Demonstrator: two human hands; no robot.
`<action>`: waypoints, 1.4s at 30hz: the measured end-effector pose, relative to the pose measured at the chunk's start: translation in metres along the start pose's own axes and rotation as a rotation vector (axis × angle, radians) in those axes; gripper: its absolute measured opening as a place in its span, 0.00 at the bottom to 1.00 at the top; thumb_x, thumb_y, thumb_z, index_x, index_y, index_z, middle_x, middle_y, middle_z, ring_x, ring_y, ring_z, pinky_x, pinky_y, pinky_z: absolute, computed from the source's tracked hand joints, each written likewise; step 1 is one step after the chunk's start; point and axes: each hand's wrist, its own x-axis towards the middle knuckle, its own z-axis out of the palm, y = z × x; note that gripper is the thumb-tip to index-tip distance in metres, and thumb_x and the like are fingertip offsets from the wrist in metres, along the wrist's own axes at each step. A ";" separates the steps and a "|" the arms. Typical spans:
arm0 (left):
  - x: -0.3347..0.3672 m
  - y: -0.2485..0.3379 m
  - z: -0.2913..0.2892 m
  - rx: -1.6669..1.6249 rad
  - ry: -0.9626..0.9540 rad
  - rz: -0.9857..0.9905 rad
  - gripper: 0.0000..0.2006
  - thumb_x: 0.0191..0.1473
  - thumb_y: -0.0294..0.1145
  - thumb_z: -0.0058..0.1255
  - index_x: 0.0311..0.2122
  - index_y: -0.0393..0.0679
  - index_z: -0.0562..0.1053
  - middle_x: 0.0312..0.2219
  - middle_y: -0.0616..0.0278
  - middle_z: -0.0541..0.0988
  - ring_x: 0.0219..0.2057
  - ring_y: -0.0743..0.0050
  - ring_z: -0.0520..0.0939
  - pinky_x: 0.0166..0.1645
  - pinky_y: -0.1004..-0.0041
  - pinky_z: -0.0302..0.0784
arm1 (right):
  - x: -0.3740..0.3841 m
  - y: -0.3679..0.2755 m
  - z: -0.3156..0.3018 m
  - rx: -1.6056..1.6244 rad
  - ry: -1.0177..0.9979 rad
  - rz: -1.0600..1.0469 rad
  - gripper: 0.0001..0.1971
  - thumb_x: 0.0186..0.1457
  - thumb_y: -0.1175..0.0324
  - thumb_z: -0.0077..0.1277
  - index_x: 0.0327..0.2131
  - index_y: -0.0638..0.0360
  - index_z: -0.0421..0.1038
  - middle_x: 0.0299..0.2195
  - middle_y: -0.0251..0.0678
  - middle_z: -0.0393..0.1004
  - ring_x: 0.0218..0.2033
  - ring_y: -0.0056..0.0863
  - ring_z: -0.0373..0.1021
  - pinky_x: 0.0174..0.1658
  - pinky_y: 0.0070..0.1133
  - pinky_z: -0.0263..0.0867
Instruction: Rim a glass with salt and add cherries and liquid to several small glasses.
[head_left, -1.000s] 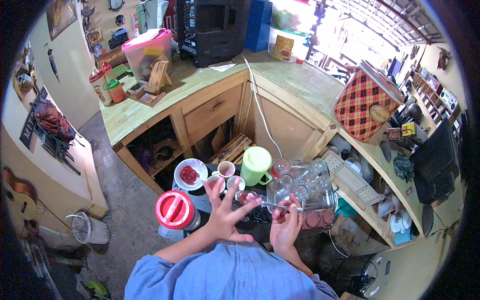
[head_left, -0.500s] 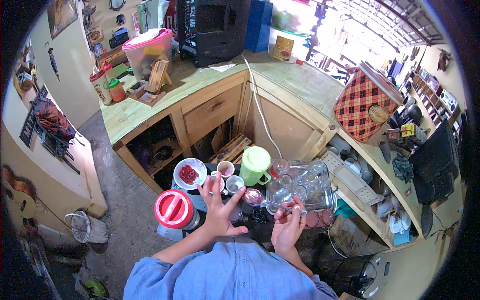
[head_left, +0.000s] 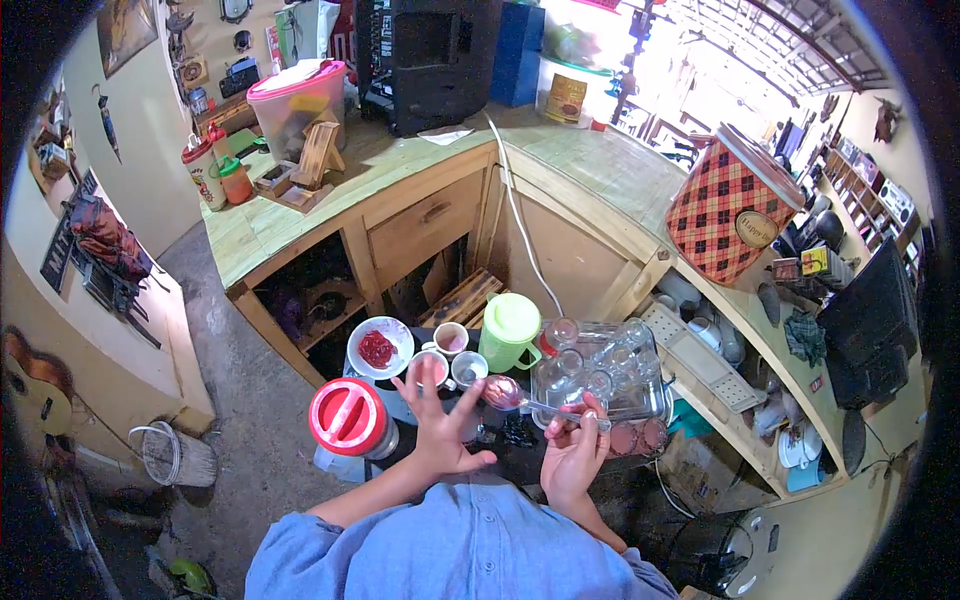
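Observation:
My right hand (head_left: pixel 574 458) pinches the handle of a large metal spoon (head_left: pixel 503 393). The spoon's bowl points left, toward my other hand. With fingers spread and nothing in it, my left hand (head_left: pixel 445 440) hovers close to several cups. Among these are a cream cup (head_left: pixel 451 338) with a little pinkish content and a grey-looking cup (head_left: pixel 468 369). Another cup (head_left: pixel 432 368) is partly hidden behind the left fingers. A white bowl (head_left: pixel 352 352) holding something dark red stands to their left, and a light green lidded pitcher (head_left: pixel 512 328) to their right.
A red-lidded jug (head_left: pixel 348 420) stands left of my left forearm. Right of the pitcher, a tray (head_left: pixel 655 405) carries several clear glasses (head_left: pixel 615 360). Beyond runs a wooden counter (head_left: pixel 400 175) with a black speaker (head_left: pixel 428 70) and a plaid cooler bag (head_left: pixel 735 205).
My left hand has lowered slightly, its fingers still spread. The spoon's bowl has shifted a little to the left; my right hand keeps the same grip.

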 end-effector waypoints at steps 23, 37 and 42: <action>0.026 0.011 -0.014 -0.122 -0.057 0.022 0.40 0.45 0.74 0.30 0.53 0.53 0.67 0.61 0.38 0.44 0.61 0.33 0.39 0.58 0.39 0.27 | -0.002 0.006 -0.004 -0.058 -0.056 0.008 0.12 0.61 0.69 0.36 0.45 0.62 0.65 0.33 0.40 0.71 0.24 0.26 0.68 0.27 0.23 0.66; 0.005 0.002 0.004 0.060 0.018 0.168 0.35 0.40 0.76 0.38 0.50 0.68 0.71 0.62 0.45 0.41 0.62 0.38 0.33 0.54 0.31 0.16 | 0.003 -0.006 0.005 0.017 0.060 0.109 0.13 0.60 0.69 0.40 0.46 0.61 0.64 0.32 0.34 0.69 0.26 0.20 0.64 0.30 0.17 0.63; -0.008 -0.004 0.015 0.161 0.078 0.211 0.35 0.38 0.77 0.39 0.51 0.74 0.69 0.63 0.47 0.35 0.62 0.36 0.30 0.52 0.29 0.15 | 0.007 0.000 0.003 0.067 0.110 0.185 0.13 0.59 0.69 0.43 0.46 0.61 0.64 0.32 0.34 0.68 0.26 0.18 0.63 0.31 0.13 0.63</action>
